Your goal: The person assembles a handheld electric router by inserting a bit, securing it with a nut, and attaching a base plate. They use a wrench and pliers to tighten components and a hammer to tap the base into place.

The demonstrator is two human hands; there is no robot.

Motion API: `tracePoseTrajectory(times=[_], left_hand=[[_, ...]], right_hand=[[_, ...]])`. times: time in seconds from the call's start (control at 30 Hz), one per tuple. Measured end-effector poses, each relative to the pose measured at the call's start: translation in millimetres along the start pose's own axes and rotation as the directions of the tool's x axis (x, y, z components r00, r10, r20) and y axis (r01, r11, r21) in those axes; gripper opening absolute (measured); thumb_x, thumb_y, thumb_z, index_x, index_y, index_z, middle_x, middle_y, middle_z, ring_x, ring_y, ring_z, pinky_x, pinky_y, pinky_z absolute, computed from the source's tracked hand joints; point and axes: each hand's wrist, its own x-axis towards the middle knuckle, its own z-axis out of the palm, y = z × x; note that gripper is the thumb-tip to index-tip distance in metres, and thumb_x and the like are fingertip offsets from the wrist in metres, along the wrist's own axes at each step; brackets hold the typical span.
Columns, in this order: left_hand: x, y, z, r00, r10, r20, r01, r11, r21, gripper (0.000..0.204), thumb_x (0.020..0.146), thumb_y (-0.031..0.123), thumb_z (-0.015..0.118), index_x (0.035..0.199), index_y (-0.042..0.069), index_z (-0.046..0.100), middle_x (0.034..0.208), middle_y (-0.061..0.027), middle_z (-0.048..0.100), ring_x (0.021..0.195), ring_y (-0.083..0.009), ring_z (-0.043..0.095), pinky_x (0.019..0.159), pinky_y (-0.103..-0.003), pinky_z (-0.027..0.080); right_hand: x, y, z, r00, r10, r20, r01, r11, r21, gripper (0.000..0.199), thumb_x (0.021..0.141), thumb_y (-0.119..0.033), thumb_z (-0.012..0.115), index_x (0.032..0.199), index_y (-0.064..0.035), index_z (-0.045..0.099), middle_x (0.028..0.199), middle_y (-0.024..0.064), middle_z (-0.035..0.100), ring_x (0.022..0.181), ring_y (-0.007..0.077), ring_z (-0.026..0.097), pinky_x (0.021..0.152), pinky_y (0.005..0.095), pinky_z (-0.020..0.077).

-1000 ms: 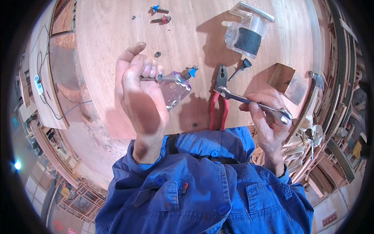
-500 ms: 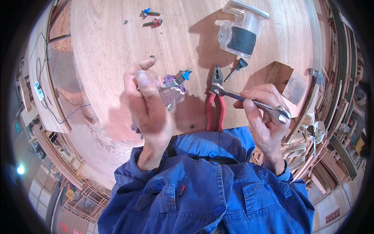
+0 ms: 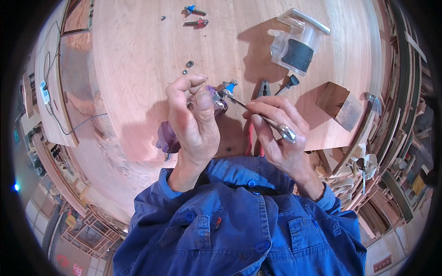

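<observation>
the blue-tipped bit (image 3: pixel 229 86) sits at the top of a clear purple holder (image 3: pixel 216 99), held up over the near edge of the tabletop (image 3: pixel 133 55). the left hand (image 3: pixel 193 122) is wrapped shut around that holder, thumb pressed up near the bit; a purple piece (image 3: pixel 165 138) shows below the same hand, and whether it is joined to the holder cannot be told. just right of the bit, the right hand (image 3: pixel 276 131) is closed on a slim metal wrench (image 3: pixel 260 115), pinched between thumb and fingers, its far end touching the bit's base. to do this well, it seems best to keep the holder clamped still, seat the wrench squarely on the base before turning, and keep fingers off the blue cutter. beyond the bit lie two small washers (image 3: pixel 187 67), and farther off a blue bit (image 3: pixel 194 9) and a red bit (image 3: pixel 196 22) side by side. right of the bit lie grey pliers (image 3: pixel 263 87) with red handles (image 3: pixel 251 138) partly under the right hand, and a black-tipped tool (image 3: pixel 289 83). up and right of the bit stands a clear plastic case (image 3: pixel 299 41) with a dark round part inside; what else it holds is unclear. farther right rests a wood block (image 3: pixel 338 99).
</observation>
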Motion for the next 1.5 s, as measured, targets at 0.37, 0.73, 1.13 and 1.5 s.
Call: tracePoseTrajectory(times=[0.37, 0.73, 1.13, 1.5], left_hand=[[13, -7, -9, 1.000, -0.005, 0.014, 0.006, 0.998, -0.058, 0.026, 0.108, 0.025, 0.057, 0.105, 0.000, 0.063, 0.088, -0.0047, 0.063, 0.075, -0.0096, 0.059, 0.065, -0.025, 0.047], [2, 4, 2, 0.983, -0.165, 0.079, 0.181, 0.946, -0.270, 0.034, 0.111, 0.027, 0.050, 0.090, 0.002, 0.060, 0.073, -0.0006, 0.060, 0.065, -0.0073, 0.052, 0.057, -0.026, 0.043], [2, -22, 27, 0.739, -0.602, -0.303, 0.304, 0.698, -0.648, 0.035, 0.105, 0.039, 0.054, 0.083, 0.012, 0.055, 0.070, 0.0060, 0.045, 0.053, -0.0031, 0.036, 0.048, -0.022, 0.028], [12, -49, 37, 0.865, -0.344, -0.365, 0.222, 0.915, -0.336, 0.029, 0.106, 0.027, 0.047, 0.113, 0.000, 0.053, 0.095, -0.0074, 0.045, 0.079, -0.0174, 0.043, 0.073, -0.033, 0.042]], right_hand=[[-34, 13, 15, 0.999, 0.054, 0.005, -0.054, 0.999, -0.005, 0.028, 0.085, 0.010, 0.070, 0.113, 0.0040, 0.072, 0.117, 0.0180, 0.070, 0.102, 0.0298, 0.072, 0.086, 0.0342, 0.0581], [10, -10, 18, 0.987, -0.122, 0.103, 0.143, 0.962, -0.233, 0.012, 0.086, -0.006, 0.075, 0.096, -0.0009, 0.072, 0.092, 0.0137, 0.070, 0.077, 0.0290, 0.071, 0.066, 0.0382, 0.0586], [25, -25, 19, 0.959, -0.139, 0.249, 0.043, 0.934, 0.355, 0.009, 0.095, -0.007, 0.068, 0.089, -0.0006, 0.067, 0.085, 0.0089, 0.065, 0.078, 0.0200, 0.064, 0.073, 0.0317, 0.0515], [60, -28, 24, 0.956, -0.100, 0.274, -0.049, 0.871, 0.489, 0.032, 0.104, -0.015, 0.057, 0.077, 0.0027, 0.058, 0.068, 0.0071, 0.054, 0.061, 0.0142, 0.051, 0.058, 0.0316, 0.0416]])
